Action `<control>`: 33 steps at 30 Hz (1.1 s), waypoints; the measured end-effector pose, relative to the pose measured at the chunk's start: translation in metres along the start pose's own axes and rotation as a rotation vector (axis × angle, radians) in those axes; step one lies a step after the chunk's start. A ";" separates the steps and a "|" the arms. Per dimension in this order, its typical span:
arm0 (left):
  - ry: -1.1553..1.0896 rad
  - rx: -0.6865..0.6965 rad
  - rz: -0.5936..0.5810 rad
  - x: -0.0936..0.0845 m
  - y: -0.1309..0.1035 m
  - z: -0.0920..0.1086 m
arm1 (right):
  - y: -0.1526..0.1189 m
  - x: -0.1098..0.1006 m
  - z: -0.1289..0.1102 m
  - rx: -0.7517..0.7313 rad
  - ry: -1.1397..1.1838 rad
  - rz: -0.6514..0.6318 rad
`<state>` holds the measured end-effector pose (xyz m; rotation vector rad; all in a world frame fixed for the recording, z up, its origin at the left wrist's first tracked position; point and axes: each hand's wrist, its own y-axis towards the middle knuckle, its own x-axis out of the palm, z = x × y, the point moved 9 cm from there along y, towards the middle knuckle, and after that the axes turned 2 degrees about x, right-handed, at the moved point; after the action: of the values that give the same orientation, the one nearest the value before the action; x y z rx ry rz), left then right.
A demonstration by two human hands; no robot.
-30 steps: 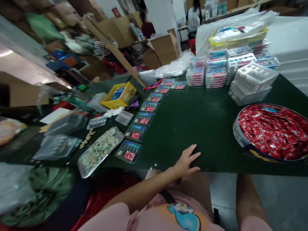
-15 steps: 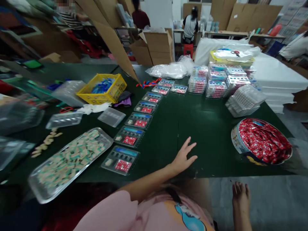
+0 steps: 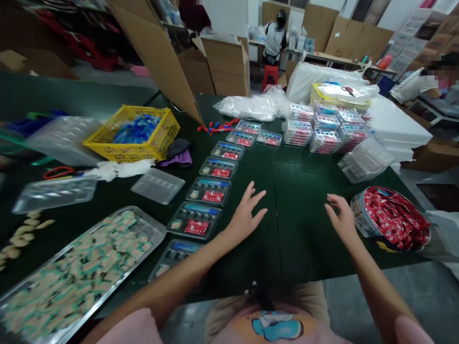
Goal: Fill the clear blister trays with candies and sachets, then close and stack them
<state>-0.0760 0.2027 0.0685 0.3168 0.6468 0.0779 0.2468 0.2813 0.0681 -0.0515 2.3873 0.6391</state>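
My left hand [image 3: 246,213] hovers over the dark green table, fingers spread and holding nothing. Just left of it runs a row of clear plastic trays; the nearby tray [image 3: 194,220] contains a blue item, a small pale piece and a red patterned packet [image 3: 197,227]. My left forearm partly hides the closest tray [image 3: 175,253]. Over the right part of the table is my right hand [image 3: 340,215], its fingers curved and apart with nothing visible in them. Beside it stands a round tub [image 3: 361,220] full of red packets [image 3: 396,217].
At left lies a metal tray [image 3: 158,224] of pale-green pieces. Behind are a yellow basket [image 3: 129,152] with blue items, stacked filled packs [image 3: 299,131], nested empty clear trays [image 3: 366,160] and a plastic bag [image 3: 254,105]. A cardboard flap [image 3: 161,62] leans over the table's far side.
My right hand has risen from below the table edge to above the table, near the tub. My left hand has shifted left toward the tray row. The view has also moved.
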 end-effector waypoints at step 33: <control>-0.958 -0.678 0.127 0.141 0.487 -0.225 | 0.217 0.271 0.074 0.000 0.036 -0.176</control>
<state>-0.0860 0.7484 -0.0298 -0.2704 -0.3664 0.2404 0.0357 0.5404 -0.0523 -0.2715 2.3841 0.5595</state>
